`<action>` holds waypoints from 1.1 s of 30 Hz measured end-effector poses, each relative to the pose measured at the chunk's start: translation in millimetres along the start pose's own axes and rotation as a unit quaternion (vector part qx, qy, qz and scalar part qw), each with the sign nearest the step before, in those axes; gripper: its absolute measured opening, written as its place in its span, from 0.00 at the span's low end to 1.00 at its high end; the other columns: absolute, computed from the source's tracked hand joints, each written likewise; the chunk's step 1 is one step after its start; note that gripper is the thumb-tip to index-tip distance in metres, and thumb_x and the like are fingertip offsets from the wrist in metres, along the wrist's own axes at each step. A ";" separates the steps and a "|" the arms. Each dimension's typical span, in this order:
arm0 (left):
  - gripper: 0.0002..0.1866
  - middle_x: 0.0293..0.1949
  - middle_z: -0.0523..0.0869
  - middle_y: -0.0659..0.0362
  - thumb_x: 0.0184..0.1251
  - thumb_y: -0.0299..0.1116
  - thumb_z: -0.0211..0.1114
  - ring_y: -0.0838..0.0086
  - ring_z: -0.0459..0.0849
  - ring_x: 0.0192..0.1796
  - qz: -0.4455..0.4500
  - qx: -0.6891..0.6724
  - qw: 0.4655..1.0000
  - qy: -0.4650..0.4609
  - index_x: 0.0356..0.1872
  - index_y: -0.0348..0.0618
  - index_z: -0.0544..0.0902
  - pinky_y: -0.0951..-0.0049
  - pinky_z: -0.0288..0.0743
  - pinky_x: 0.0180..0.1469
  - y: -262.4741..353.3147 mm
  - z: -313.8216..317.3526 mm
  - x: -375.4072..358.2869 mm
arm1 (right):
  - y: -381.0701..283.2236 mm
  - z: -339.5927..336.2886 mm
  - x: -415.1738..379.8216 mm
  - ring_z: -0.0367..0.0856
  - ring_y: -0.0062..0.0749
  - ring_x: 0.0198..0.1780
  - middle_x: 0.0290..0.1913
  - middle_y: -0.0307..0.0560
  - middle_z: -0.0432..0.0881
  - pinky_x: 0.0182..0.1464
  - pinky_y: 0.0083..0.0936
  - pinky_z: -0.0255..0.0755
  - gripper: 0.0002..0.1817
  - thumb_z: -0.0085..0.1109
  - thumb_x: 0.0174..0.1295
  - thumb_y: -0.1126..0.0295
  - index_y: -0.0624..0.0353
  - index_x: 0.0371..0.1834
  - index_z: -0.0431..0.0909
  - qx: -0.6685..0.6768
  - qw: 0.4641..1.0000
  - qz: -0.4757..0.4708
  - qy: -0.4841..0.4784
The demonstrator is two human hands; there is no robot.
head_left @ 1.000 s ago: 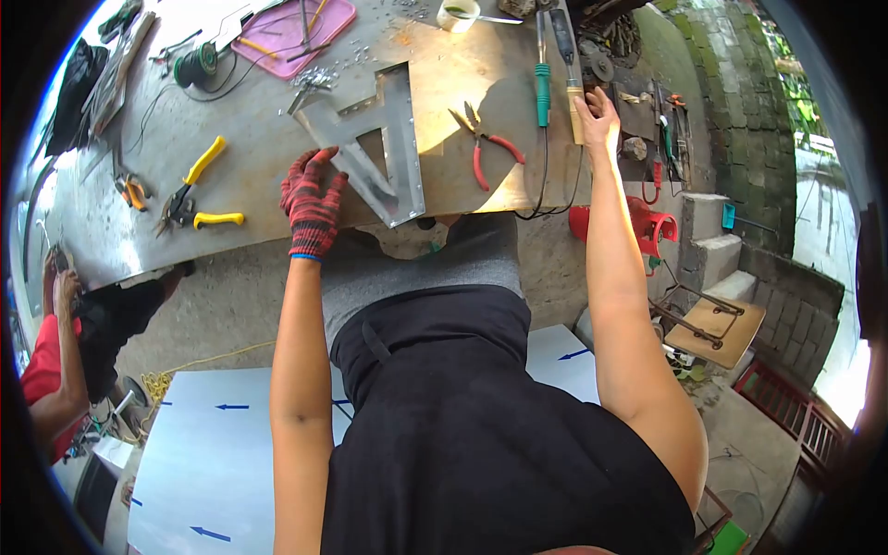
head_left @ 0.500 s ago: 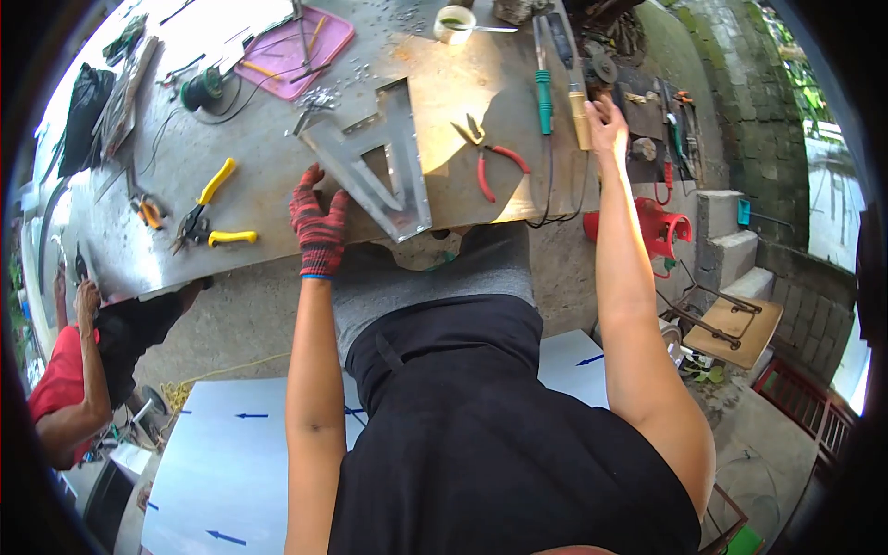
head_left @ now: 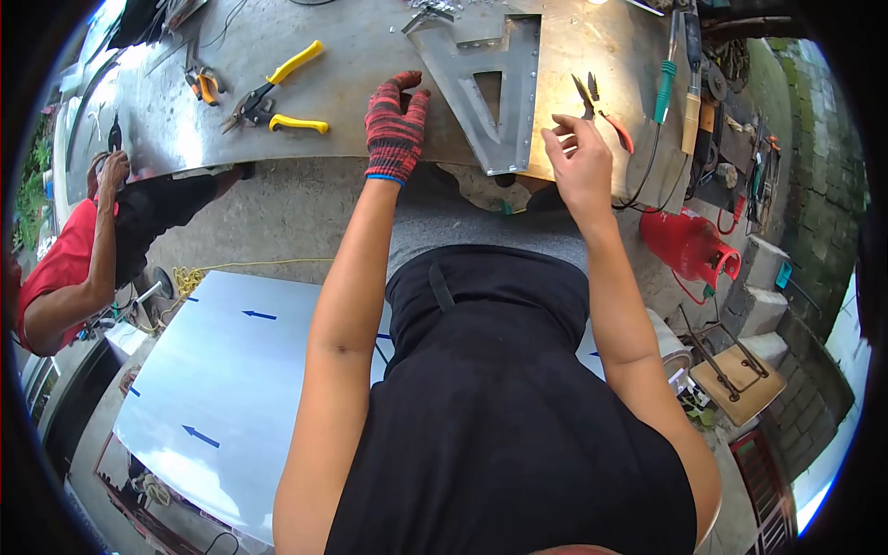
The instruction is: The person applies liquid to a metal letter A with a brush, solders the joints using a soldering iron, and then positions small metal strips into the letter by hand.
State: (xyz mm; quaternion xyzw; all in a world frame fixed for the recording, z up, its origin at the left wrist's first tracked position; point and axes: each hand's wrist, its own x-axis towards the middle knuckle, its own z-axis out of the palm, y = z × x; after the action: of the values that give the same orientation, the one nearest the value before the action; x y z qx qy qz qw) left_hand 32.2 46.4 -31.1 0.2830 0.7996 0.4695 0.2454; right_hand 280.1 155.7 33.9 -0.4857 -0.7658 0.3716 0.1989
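My left hand (head_left: pixel 396 125), in a red and black knit glove, rests on the metal workbench (head_left: pixel 342 139) near its front edge, fingers apart and holding nothing. Just right of it lies a sheet-metal letter A (head_left: pixel 523 102) with small tabs along its edges. My bare right hand (head_left: pixel 581 166) hovers at the bench edge right of the letter, fingers loosely bent, thumb apart, nothing visible between them. Partly hidden behind those fingertips are red-handled pliers (head_left: pixel 619 134). Farther right are a green-handled soldering iron (head_left: pixel 664 92) and a tool with a wooden handle (head_left: pixel 691 120).
Yellow-handled snips (head_left: pixel 254 104) and orange-handled pliers (head_left: pixel 203 85) lie on the bench to the left. A person in a red top (head_left: pixel 69 268) works at the far left. A red gas cylinder (head_left: pixel 680 245) stands below the right end; a sheet with blue arrows (head_left: pixel 240 361) lies behind me.
My right hand has moved left, from beside the wooden-handled tool to the red-handled pliers. The view has swung, shifting the bench up and rightward. My left hand stays beside the letter.
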 end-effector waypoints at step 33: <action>0.29 0.51 0.93 0.61 0.62 0.55 0.77 0.61 0.82 0.61 -0.067 0.216 0.968 -0.106 0.61 0.54 0.86 0.54 0.66 0.69 25.6 1.7 -15.5 | -4.1 3.4 -19.6 0.85 0.32 0.37 0.50 0.51 0.81 0.42 0.31 0.80 0.23 0.69 0.65 0.71 0.66 0.62 0.78 -0.091 0.993 0.033 -0.072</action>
State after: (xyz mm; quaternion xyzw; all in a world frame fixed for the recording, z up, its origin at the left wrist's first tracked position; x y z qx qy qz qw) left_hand 50.2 47.1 -7.1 0.3230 0.8686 0.2356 0.2928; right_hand 284.2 136.0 35.9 -0.4984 -0.7925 0.3408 0.0861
